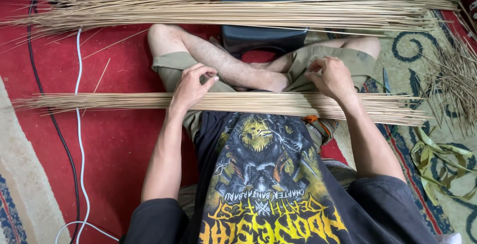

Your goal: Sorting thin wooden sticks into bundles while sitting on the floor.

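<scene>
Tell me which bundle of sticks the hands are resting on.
The smaller bundle across the lap, under the left hand and right hand; the bigger pile lies beyond the knees.

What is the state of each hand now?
Left hand: fingers pinched together above the bundle of thin sticks.
Right hand: curled, resting on the same bundle.

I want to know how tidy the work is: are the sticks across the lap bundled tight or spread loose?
Spread loose: the sticks lie flat in a layer across the lap, ends fanning, no tie visible.

left hand (191, 85), right hand (334, 77) pinching.
</scene>
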